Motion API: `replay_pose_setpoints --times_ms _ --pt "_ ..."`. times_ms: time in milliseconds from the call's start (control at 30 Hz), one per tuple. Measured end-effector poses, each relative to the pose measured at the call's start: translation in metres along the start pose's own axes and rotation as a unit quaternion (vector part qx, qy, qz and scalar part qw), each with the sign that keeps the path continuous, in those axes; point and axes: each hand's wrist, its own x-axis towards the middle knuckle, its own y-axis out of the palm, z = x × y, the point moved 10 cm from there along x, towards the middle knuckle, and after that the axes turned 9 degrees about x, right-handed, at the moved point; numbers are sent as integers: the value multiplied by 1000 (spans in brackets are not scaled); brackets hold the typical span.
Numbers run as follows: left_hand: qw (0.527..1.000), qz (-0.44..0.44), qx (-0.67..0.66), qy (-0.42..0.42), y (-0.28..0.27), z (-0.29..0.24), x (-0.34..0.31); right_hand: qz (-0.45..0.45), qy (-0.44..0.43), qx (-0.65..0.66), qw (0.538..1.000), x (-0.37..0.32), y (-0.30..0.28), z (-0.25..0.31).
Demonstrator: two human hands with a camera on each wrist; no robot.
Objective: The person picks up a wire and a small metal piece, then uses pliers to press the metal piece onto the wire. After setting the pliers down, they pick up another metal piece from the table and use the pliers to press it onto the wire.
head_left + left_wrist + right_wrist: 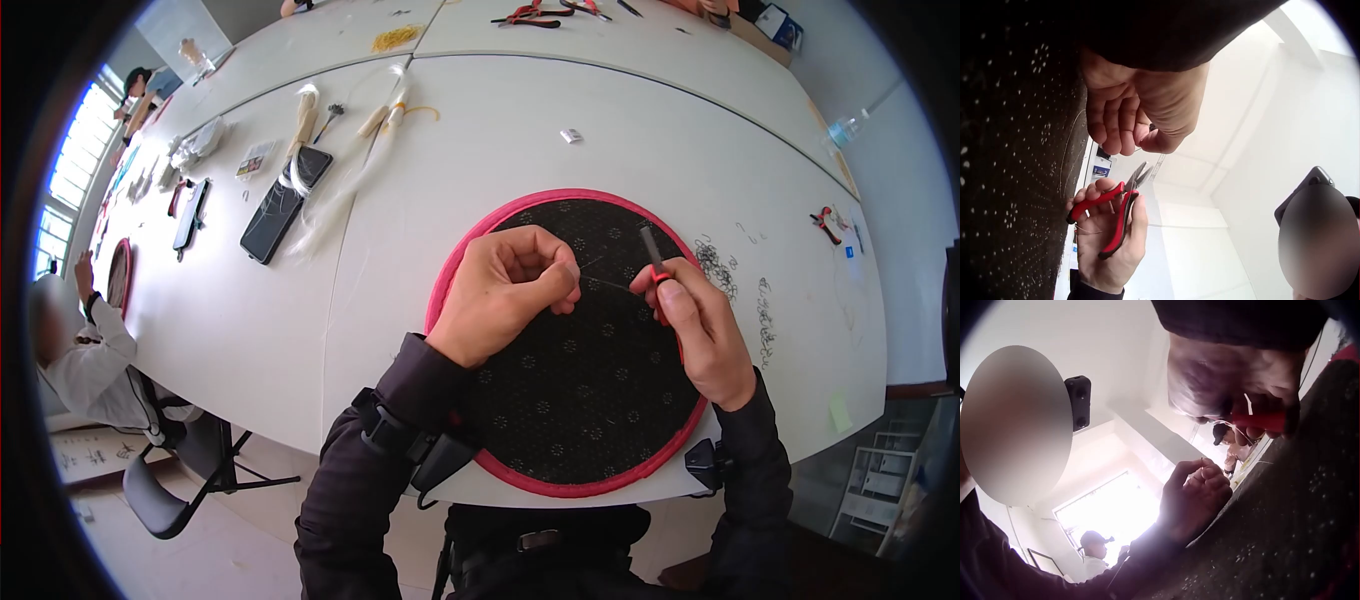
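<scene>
My left hand (510, 290) is over the round black mat (570, 430) with a pink rim, its thumb and forefinger pinching a tiny dark piece (1152, 127) too small to make out. A thin thread-like strand (605, 284) runs from those fingertips toward my right hand (705, 335). That hand holds small pliers (656, 262) with red and black handles. In the left wrist view the pliers' metal tips stand slightly apart, pointing toward the left hand, and the handles lie across the right palm. In the right wrist view a red handle (1260, 421) shows below the right hand's fingers.
Dark small links (715, 268) lie piled right of the mat, near a second pair of pliers (825, 228). A small white packet (570, 136) is beyond the mat. Leftward lie a black phone (285, 212) and pale fibre bundles (392, 110). A person (90, 340) sits at far left.
</scene>
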Motion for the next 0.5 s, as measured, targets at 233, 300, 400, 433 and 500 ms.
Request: replay_pose_setpoints --times_ms 233,300,400,433,500 --pt "1000 -1 -7 2 -2 1 1 -20 -58 -38 997 -1 9 14" --pt "1000 -1 -15 1 -1 2 1 -20 -68 -55 996 -3 10 13" --pt "1000 -2 -21 3 -1 2 1 -13 -81 -82 993 -5 14 16" --pt "1000 0 -21 5 -1 2 1 -9 -85 -92 992 -6 16 18" --pt "1000 4 -24 10 0 2 1 -15 -96 -92 991 -6 18 16"
